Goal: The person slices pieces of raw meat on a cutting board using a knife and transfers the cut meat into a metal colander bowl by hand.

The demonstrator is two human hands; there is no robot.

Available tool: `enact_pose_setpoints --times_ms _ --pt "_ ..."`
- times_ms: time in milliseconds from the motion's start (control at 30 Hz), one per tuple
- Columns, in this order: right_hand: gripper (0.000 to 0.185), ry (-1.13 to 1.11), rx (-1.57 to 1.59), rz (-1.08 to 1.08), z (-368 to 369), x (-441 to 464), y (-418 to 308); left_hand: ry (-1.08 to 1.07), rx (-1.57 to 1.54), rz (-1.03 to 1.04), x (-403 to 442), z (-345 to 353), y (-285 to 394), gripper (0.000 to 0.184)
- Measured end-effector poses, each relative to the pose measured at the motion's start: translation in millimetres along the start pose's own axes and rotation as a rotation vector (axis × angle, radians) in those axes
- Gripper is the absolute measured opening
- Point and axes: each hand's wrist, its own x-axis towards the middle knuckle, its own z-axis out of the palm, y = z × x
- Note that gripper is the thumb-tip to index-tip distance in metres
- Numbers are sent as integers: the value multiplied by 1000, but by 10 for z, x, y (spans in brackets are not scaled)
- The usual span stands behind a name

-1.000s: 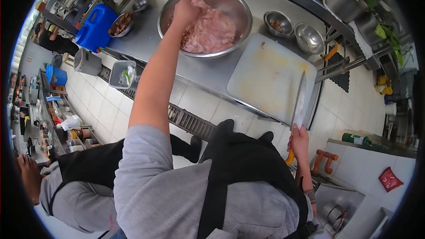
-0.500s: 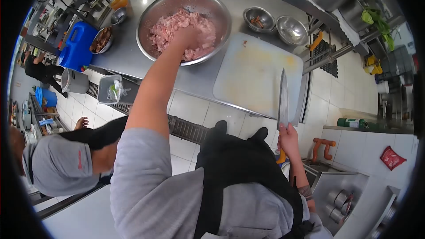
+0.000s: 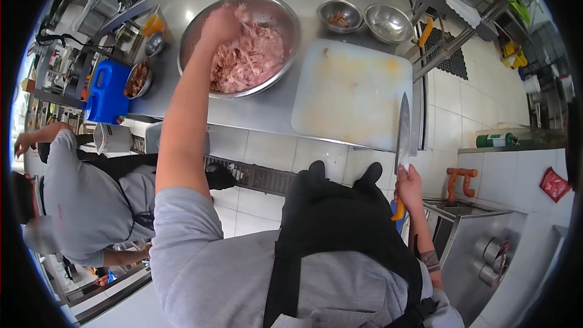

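A large steel bowl (image 3: 284, 18) stands on the counter, heaped with pale pink cut raw meat (image 3: 249, 61). My left hand (image 3: 220, 26) is inside it, at the far left part of the meat; its fingers are smeared and partly hidden, so their grip does not show. Low on the right, my right hand (image 3: 409, 186) is closed around the orange handle of a kitchen knife (image 3: 404, 130). The blade points away from me, beside and over the right edge of a stained white cutting board (image 3: 346, 97).
Behind the board are a small bowl (image 3: 340, 17) with brown pieces and another metal bowl (image 3: 388, 24). Left of the meat stand a bowl of dark food (image 3: 137, 80) and a blue jug (image 3: 108, 92). A co-worker (image 3: 91, 194) is at my left.
My left hand has moved left and away from me through the meat, toward the bowl's far side. The co-worker has turned and reaches out an arm. My right hand still holds the knife.
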Motion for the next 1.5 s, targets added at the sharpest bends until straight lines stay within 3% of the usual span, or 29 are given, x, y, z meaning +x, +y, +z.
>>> enact_pose_setpoints --times_ms 100,133,200,233,300,333,400,567,633,700,800,867,900,933,967,1033,1100,1133,1200,1267,1500 --pt "27 -2 -26 -64 27 64 -30 370 -182 -252 39 -116 90 55" --pt "27 -2 -31 -55 63 22 -63 366 -94 -238 100 134 -36 59" --pt "26 -15 -46 2 134 -13 -287 205 468 72 174 480 -282 68" --pt "26 -13 -49 4 137 -26 -327 188 590 136 114 552 -326 72" --pt "26 -34 -77 -44 163 -70 -326 -182 107 -280 124 489 -296 84" --pt "26 -34 -74 -33 177 -88 -308 -191 111 -275 5 459 -190 84" --pt "26 -20 -89 -10 176 -83 -298 -471 3 -21 -322 474 17 75" --pt "26 -32 -65 -7 180 -21 -227 -324 117 50 -528 1284 -25 58" --pt "26 -32 -56 -3 180 -9 -246 -300 208 92 -435 1251 -91 51" --pt "26 -14 -61 -5 186 -1 -255 -477 234 143 -299 1115 -176 40" --pt "25 -7 -33 -9 144 -14 -259 -504 370 433 112 774 -623 35" --pt "26 -1 -30 3 111 8 -226 -413 251 279 199 252 -612 37" --pt "26 3 -27 0 112 25 -224 -316 38 63 166 18 -548 39" --pt "26 1 -35 5 121 40 -222 -322 32 60 251 146 -689 39" --pt "26 4 -37 14 126 33 -203 -104 -10 95 364 308 -862 42" --pt "26 3 -49 10 110 45 -254 126 -55 117 275 343 -771 44" --pt "26 6 -74 32 131 32 -297 182 442 -113 71 415 -390 48" --pt "26 5 -63 37 141 40 -306 9 348 -25 70 452 -309 44" --pt "28 14 -66 -1 150 46 -309 -599 436 216 54 759 -148 40" --pt "28 1 -57 24 169 36 -320 -529 228 58 -225 1123 -182 44" --pt "28 -54 -62 33 213 88 -177 -314 115 -3 -256 1317 -248 57"
